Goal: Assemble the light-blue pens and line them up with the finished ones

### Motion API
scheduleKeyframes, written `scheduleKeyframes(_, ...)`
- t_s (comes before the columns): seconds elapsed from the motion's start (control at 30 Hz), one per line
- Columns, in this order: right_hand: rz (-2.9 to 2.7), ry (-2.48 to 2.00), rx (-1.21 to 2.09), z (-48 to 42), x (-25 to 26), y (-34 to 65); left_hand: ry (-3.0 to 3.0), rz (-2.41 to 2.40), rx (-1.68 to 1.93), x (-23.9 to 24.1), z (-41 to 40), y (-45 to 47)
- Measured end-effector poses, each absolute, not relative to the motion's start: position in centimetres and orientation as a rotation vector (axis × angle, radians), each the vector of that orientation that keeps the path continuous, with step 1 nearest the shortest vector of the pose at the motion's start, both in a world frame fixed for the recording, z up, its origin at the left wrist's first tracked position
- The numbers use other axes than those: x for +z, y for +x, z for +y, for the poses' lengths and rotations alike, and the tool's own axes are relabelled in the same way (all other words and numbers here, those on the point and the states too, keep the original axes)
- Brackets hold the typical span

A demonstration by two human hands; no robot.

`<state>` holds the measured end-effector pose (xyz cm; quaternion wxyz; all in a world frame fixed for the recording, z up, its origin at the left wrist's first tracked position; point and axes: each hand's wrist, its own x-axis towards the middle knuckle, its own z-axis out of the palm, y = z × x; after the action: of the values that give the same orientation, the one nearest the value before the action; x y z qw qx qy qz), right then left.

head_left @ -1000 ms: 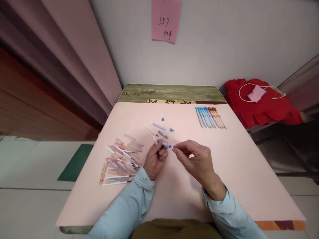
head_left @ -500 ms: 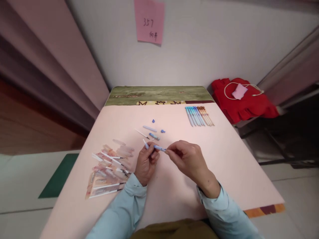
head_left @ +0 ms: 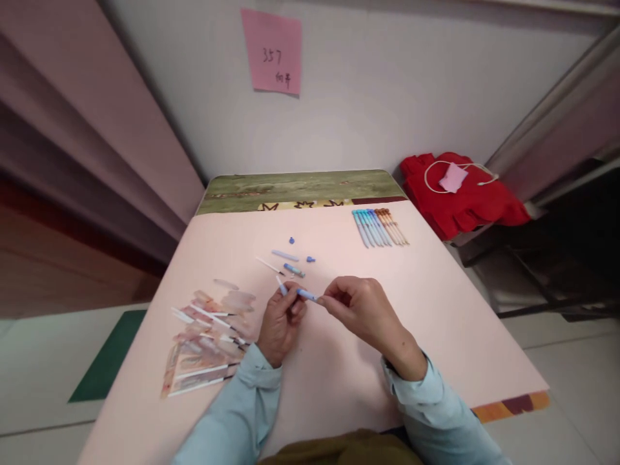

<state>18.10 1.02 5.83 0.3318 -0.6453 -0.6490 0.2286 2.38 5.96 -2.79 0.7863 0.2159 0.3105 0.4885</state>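
Observation:
My left hand (head_left: 281, 321) is closed round a light blue pen barrel (head_left: 306, 295), and a second pale piece (head_left: 281, 285) sticks up from the same fist. My right hand (head_left: 361, 309) pinches the barrel's right end, which is hidden by the fingertips. Both hands hover just above the pink table cover (head_left: 436, 323). Just beyond them lie loose pen parts: a thin refill (head_left: 269, 265), a pale blue tube (head_left: 285, 255), a short blue piece (head_left: 293, 270) and two small blue caps (head_left: 310, 259).
A heap of clear wrappers with refills (head_left: 208, 329) lies at the left. A row of several finished pens (head_left: 380, 226) lies at the far right. A red cloth with a white cord (head_left: 460, 194) rests on a stand beside the table. A pink note (head_left: 272, 51) hangs on the wall.
The view has swung, so everything sits lower and further left. My right hand's fingertips have closed the small gap and now pinch the end of the barrel held by my left hand.

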Motion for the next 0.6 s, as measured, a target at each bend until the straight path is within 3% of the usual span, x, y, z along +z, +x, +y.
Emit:
scheduleKeyframes(0.3,-1.431,-1.511,0.648,1.1,4.6,17.4,0.176,0.501,0.971,-3.2,5.7,2.1)
scheduleKeyframes(0.6,-1.655,-1.303,0.46,1.2,3.7,15.4,0.157,0.478,0.914,-3.7,5.6,1.9)
